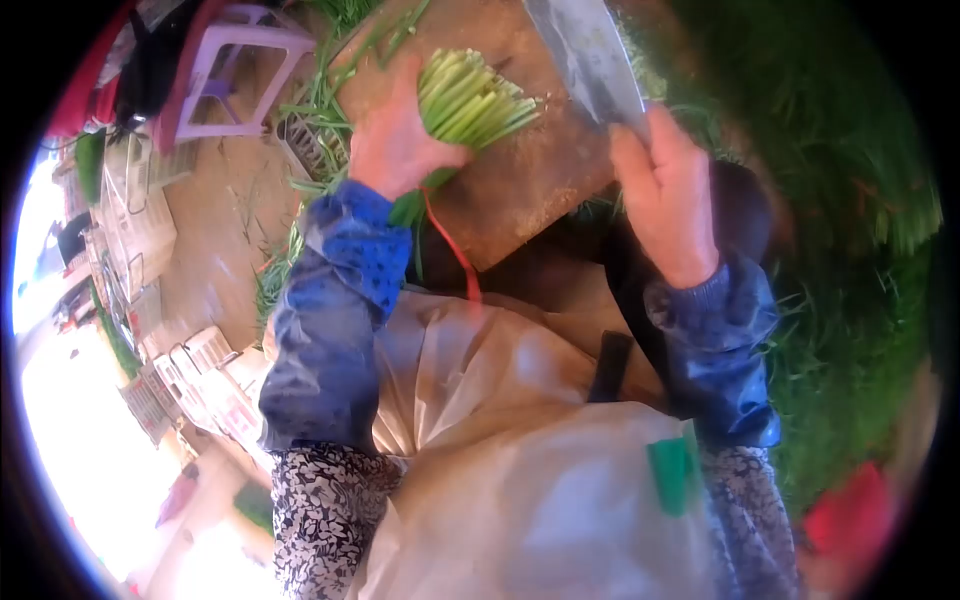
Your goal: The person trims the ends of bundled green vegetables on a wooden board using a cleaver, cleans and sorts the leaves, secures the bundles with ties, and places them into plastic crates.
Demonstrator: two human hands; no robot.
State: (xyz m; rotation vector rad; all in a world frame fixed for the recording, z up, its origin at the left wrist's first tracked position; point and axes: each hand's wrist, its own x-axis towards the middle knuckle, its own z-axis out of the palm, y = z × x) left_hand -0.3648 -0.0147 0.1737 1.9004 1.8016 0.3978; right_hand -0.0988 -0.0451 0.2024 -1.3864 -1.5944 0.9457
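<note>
My left hand (pixel 398 138) is wrapped round a bundle of green stalks (pixel 470 98), their pale cut ends pointing right over a brown wooden cutting board (pixel 520 195). A red tie (pixel 452 240) hangs down from below that hand. In my right hand (pixel 668 195) is the handle of a cleaver (pixel 590 55), its broad grey blade reaching up and to the left above the board's right part. The blade is apart from the stalks. My fingers hide most of the handle.
A large heap of long green leaves (pixel 850 260) fills the right side. Loose green scraps lie left of the board. A lilac plastic stool (pixel 240 75) and several pale crates (pixel 205 370) stand at the left. A pale apron (pixel 540 490) covers my lap.
</note>
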